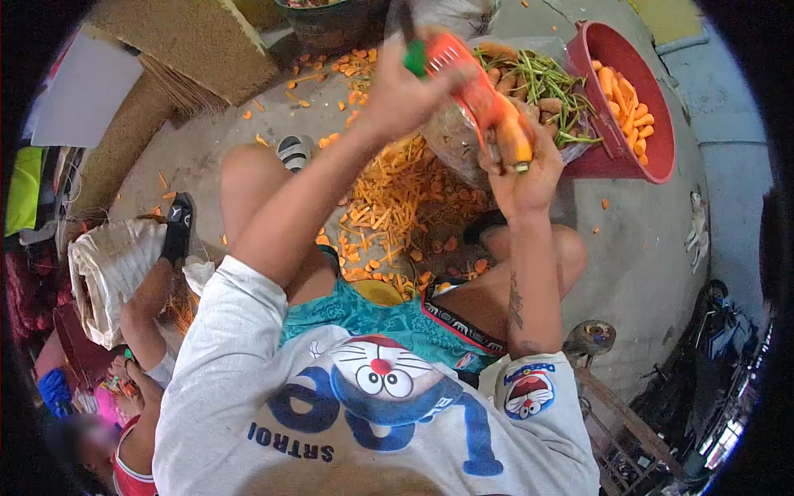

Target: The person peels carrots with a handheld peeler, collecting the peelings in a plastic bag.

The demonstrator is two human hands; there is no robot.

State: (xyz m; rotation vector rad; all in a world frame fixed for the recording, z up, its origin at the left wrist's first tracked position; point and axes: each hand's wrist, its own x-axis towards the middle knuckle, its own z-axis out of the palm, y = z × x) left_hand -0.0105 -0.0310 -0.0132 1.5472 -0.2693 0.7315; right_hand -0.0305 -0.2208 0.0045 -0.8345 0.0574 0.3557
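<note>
Gripping a carrot (514, 136) from below, the right hand (523, 175) has its fingers curled around the lower end, and the carrot sticks up out of the fist. Its long axis runs steeply up and slightly toward the left of the view, the free end pointing at the peeler (463, 78) above it. The carrot is bright orange and looks smooth where it shows; its lower end is hidden inside the hand. The left hand (405, 87) is closed around the green handle of the peeler, whose orange-red head lies along the carrot's upper part, touching it or just short of it; I cannot tell which.

Both hands are raised in front of the seated person's knees, over a clear plastic bag (463, 140) of unpeeled carrots with green tops (550, 91). Just beside the bag, a red bucket (662, 149) holds peeled carrots (627, 103). Below the hands, a heap of orange peelings (389, 215) covers the concrete floor (645, 248) between the person's legs, with more scraps scattered farther off. At the left edge, another person sits beside a white sack (107, 273).
</note>
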